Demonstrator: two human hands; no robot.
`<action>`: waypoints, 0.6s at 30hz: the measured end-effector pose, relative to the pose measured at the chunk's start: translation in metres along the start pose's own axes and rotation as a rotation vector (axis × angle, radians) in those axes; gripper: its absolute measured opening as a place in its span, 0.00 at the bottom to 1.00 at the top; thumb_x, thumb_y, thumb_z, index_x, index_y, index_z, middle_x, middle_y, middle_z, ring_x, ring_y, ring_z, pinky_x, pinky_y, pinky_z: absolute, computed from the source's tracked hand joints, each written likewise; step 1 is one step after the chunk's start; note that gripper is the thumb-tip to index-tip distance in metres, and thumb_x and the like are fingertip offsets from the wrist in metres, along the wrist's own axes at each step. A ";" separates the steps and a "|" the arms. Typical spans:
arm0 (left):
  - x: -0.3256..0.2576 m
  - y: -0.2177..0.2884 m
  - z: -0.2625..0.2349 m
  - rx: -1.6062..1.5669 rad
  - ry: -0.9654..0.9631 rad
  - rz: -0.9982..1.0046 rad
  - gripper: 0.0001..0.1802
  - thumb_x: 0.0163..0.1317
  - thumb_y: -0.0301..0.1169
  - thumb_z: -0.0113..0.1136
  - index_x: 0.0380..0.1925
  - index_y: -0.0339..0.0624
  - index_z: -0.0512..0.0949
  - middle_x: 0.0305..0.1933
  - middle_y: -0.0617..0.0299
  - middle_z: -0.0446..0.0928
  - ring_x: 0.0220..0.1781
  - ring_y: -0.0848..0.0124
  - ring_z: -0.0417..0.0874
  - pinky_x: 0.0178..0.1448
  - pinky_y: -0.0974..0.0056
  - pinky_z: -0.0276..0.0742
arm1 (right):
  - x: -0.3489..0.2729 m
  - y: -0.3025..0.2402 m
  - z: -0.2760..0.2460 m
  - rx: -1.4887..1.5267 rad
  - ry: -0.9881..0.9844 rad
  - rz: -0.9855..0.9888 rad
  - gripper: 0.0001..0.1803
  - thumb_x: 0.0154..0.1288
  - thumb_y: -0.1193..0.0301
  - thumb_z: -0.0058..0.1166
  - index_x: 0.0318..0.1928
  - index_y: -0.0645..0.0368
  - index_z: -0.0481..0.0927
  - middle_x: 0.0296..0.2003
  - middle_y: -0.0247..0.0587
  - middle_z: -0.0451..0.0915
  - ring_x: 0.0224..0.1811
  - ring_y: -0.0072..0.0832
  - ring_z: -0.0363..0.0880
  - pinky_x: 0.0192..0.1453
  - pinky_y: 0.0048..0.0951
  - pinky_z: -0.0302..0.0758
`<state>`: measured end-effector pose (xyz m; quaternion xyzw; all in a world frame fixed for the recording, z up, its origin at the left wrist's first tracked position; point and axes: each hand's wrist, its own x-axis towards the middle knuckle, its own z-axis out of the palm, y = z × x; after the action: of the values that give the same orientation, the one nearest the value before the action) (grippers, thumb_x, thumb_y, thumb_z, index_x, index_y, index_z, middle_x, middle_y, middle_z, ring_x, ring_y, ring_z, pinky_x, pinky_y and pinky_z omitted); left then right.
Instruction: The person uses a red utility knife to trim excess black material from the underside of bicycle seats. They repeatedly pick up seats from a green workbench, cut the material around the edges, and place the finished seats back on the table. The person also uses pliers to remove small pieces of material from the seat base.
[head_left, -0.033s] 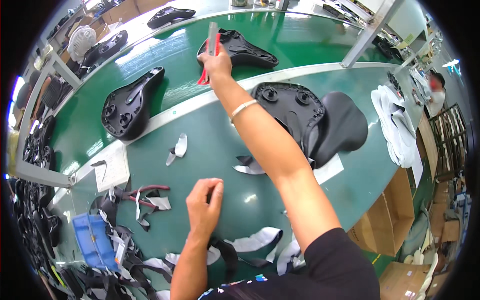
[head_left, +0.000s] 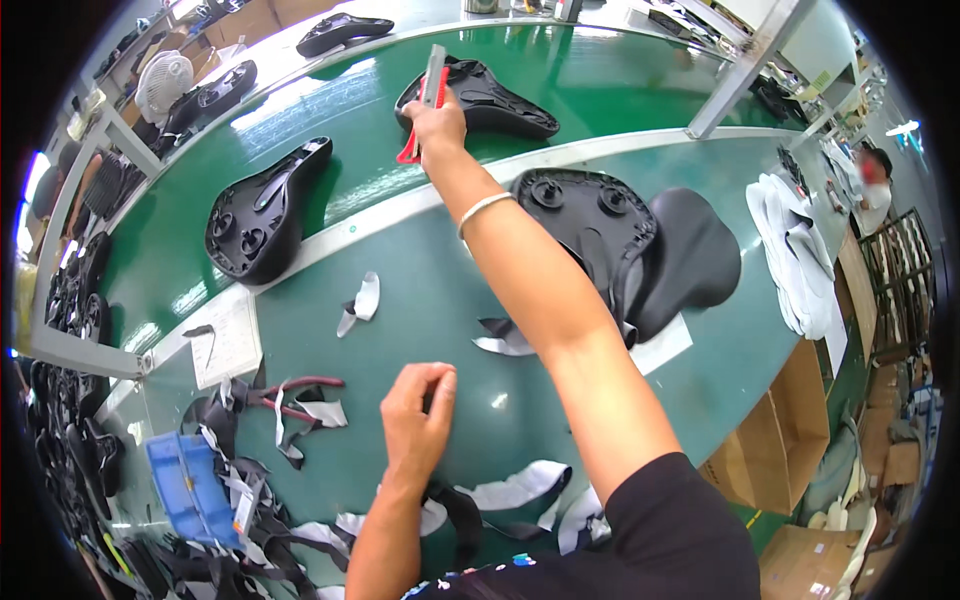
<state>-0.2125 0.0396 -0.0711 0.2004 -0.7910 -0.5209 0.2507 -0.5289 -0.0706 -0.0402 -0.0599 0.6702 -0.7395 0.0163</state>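
My right hand is stretched far forward, closed around a red utility knife whose grey end points up and away. Just behind the knife, partly hidden by it and by my hand, a black bicycle saddle lies underside up on the green belt. My left hand hovers over the near part of the table, fingers curled in, with nothing visible in it. Beneath my right forearm, partly covered, are another upturned saddle and a smooth black saddle cover beside it.
Another saddle lies on the belt at left. Red-handled pliers, a paper sheet, a blue bin and black-white scraps lie nearer. White pieces are stacked at right, above a cardboard box. A metal post stands far right.
The view has shifted slightly. The utility knife leans a little more to the right in my right hand. My left hand keeps its curled shape.
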 end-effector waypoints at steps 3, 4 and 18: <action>0.001 0.000 -0.003 0.063 -0.026 0.008 0.04 0.57 0.23 0.60 0.31 0.35 0.77 0.30 0.56 0.77 0.31 0.65 0.80 0.37 0.66 0.75 | 0.013 0.015 0.034 -0.069 0.016 0.033 0.24 0.48 0.71 0.63 0.49 0.55 0.77 0.39 0.45 0.82 0.43 0.36 0.80 0.49 0.35 0.74; 0.003 0.000 -0.004 0.045 -0.022 -0.005 0.04 0.57 0.23 0.60 0.31 0.35 0.77 0.30 0.56 0.77 0.30 0.65 0.80 0.37 0.66 0.75 | 0.014 0.021 0.042 -0.131 0.019 0.066 0.23 0.48 0.68 0.63 0.49 0.53 0.77 0.40 0.47 0.82 0.45 0.41 0.80 0.51 0.38 0.74; 0.016 -0.025 -0.030 -0.826 0.114 -0.301 0.28 0.72 0.51 0.37 0.52 0.36 0.67 0.43 0.52 0.76 0.40 0.64 0.82 0.42 0.65 0.77 | -0.138 -0.065 -0.119 0.207 -0.773 0.395 0.24 0.59 0.62 0.61 0.52 0.57 0.68 0.31 0.38 0.76 0.25 0.26 0.80 0.21 0.26 0.76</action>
<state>-0.2052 -0.0009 -0.0816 0.2249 -0.4633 -0.8121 0.2744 -0.4012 0.0681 0.0042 -0.2007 0.5359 -0.7088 0.4125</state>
